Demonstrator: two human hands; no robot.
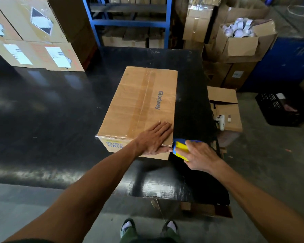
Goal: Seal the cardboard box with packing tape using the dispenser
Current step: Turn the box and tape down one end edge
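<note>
Stretching across the middle of the frame: a black worktable [51, 106], glossy and scuffed, with stacked labelled cartons [33, 35] sitting at the upper left and blue shelving [130, 23] rising at top centre.

Sitting at the centre of the frame, on the right half of that table: the cardboard box [139, 109], flaps closed, "Glodway" printed on the lid. Already running down the centre seam, from far edge to near edge: 1 glossy strip of packing tape [144, 102], wrinkled in places and folding over the near lip. Judging by that, the main seam looking done; left, apparently, the near right edge or the end face, though not possible to tell whether a new strip is starting or the last one being cut.

Pressing flat on the lid's near right corner, just below centre: the left hand [154, 139], fingers spread and straight, thumb hooking over the front edge, gripping nothing, merely steadying.

Closing around the blue-and-yellow dispenser [181, 148] just right of that corner: the right hand [200, 158], fingers curled over its top, nose touching or nearly touching the box's corner; the roll itself hidden.

Lying at right, beyond the table: open cartons [235, 41], 1 holding white rolls.
</note>
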